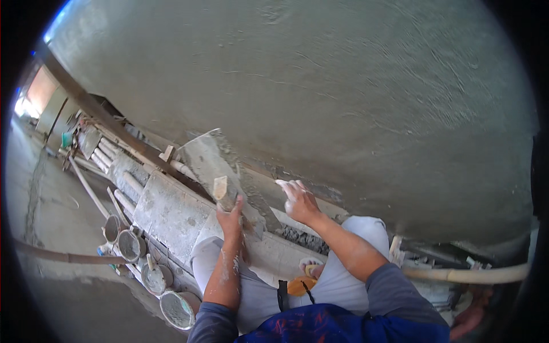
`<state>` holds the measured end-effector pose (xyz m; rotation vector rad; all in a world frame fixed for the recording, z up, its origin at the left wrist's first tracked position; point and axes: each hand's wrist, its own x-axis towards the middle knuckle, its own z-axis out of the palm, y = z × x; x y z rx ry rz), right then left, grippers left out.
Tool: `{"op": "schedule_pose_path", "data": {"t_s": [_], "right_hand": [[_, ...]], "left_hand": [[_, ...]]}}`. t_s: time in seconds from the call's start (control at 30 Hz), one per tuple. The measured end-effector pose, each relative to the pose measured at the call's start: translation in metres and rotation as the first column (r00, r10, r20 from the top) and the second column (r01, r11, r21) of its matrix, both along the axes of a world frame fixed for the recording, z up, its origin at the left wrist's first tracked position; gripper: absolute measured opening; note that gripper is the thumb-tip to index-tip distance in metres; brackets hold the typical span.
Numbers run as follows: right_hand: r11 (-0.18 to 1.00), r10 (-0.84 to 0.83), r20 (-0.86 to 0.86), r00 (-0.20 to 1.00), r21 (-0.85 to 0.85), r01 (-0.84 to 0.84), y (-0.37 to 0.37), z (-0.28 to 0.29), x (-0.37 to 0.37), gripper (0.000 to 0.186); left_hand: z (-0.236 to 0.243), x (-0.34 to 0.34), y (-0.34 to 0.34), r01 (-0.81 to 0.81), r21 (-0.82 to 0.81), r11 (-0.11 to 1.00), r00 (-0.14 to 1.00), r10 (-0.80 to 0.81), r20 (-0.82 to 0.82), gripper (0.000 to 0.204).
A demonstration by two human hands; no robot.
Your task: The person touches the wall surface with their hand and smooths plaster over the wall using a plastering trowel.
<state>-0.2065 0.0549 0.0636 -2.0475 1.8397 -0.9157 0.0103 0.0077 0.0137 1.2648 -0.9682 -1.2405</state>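
My left hand (230, 211) grips the pale wooden handle (222, 186) of a wide, plaster-smeared float (203, 157), whose mortar-coated edge faces the wall. My right hand (298, 199), with white-dusted fingertips, is raised to the right of the float, its fingers apart and slightly bent; I cannot make out anything held in it. Grey mortar (303, 240) lies along a board below that hand. The freshly rendered grey wall (366, 97) spans the upper view.
Scaffold boards (157, 211) and bamboo poles (457, 274) form the platform around me. Several mortar buckets (177, 311) hang along its left edge above a floor (51, 291). A wooden pole (114, 120) slants along the upper left. Part of another person (469, 323) shows at lower right.
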Motion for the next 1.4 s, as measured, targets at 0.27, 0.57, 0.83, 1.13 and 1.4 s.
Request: {"op": "schedule_pose_path", "data": {"t_s": [0.27, 0.57, 0.83, 1.13, 1.4], "right_hand": [[0.999, -0.015, 0.059, 0.998, 0.038, 0.013, 0.003, -0.004, 0.003, 0.05], [0.999, 0.017, 0.093, 0.995, 0.028, -0.02, -0.001, -0.012, 0.005, 0.049], [0.999, 0.031, 0.09, 0.995, 0.029, -0.034, 0.0, -0.006, 0.005, 0.048], [1.0, 0.005, 0.125, 0.992, -0.002, -0.005, 0.025, -0.024, 0.01, 0.055], [0.977, 0.195, 0.144, 0.97, 0.055, -0.205, 0.078, 0.054, 0.032, 0.059]], "left_hand": [[0.015, -0.005, 0.004, 0.036, 0.019, 0.999, 0.998, -0.035, -0.044, 0.042], [0.014, -0.003, 0.003, 0.045, 0.074, 0.996, 0.995, -0.038, -0.094, 0.048], [0.008, 0.005, 0.001, 0.052, 0.052, 0.997, 0.994, -0.047, -0.095, 0.054], [0.04, -0.027, 0.023, 0.022, -0.07, 0.997, 0.991, -0.031, -0.127, 0.056], [0.132, -0.069, 0.076, 0.061, -0.434, 0.899, 0.998, -0.06, 0.018, 0.057]]}}
